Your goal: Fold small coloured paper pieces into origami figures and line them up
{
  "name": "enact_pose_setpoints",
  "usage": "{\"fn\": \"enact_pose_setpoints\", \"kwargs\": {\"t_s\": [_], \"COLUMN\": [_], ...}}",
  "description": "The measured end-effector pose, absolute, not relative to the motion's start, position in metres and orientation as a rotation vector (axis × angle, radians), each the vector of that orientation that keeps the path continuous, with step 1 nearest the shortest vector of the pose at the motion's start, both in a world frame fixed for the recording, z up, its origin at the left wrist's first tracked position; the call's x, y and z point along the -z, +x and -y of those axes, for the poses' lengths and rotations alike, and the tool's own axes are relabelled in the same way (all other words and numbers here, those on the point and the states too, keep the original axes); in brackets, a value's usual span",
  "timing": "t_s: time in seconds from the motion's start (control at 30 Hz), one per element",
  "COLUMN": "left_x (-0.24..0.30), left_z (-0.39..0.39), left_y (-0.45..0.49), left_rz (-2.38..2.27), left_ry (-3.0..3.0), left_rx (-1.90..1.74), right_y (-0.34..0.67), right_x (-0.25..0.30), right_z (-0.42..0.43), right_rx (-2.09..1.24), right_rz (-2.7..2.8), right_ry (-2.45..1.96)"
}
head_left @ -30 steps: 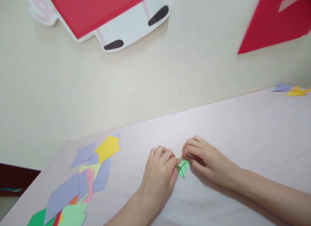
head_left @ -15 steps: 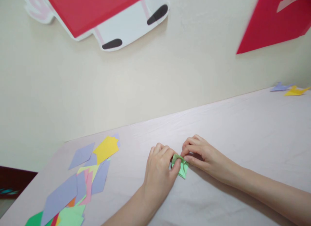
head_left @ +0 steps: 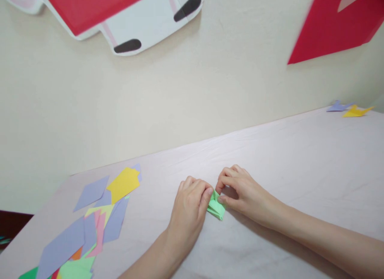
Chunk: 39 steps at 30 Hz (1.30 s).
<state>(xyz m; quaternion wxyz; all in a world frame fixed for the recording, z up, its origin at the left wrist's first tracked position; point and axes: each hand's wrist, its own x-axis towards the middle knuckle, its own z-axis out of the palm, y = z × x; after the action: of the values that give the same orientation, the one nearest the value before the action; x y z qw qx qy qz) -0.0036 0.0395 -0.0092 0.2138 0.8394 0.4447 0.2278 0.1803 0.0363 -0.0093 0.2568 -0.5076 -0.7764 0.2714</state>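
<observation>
A small piece of folded light green paper (head_left: 216, 208) lies on the cloth-covered table between my hands, with several creased layers showing at its near corner. My left hand (head_left: 192, 203) grips its left side, thumb on top and fingers curled behind. From the right, my right hand (head_left: 237, 189) pinches the paper's right edge between thumb and forefinger. The far part of the paper is partly hidden by the fingers of both hands.
Loose paper sheets in purple (head_left: 63, 245), yellow (head_left: 124, 184), pink and green overlap at the left. A purple folded paper (head_left: 337, 107) and a yellow one (head_left: 356, 111) stand at the far right, near the wall (head_left: 180, 103). Red-and-white decorations (head_left: 156, 25) hang there.
My left thumb has drawn back from the top of the green paper to its left edge, exposing more of it. The view has shifted slightly, so everything sits further left.
</observation>
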Motion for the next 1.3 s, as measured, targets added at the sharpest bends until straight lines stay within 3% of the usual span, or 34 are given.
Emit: {"fn": "enact_pose_setpoints", "kwargs": {"t_s": [1.3], "left_x": [0.0097], "left_z": [-0.0426], "left_y": [-0.0088], "left_rz": [-1.232], "left_ry": [1.943], "left_rx": [-0.817], "right_y": [0.1812], "right_x": [0.0108], "right_z": [-0.0353], "right_rx": [-0.772], "right_rz": [2.015], "right_ry": [-1.263]}}
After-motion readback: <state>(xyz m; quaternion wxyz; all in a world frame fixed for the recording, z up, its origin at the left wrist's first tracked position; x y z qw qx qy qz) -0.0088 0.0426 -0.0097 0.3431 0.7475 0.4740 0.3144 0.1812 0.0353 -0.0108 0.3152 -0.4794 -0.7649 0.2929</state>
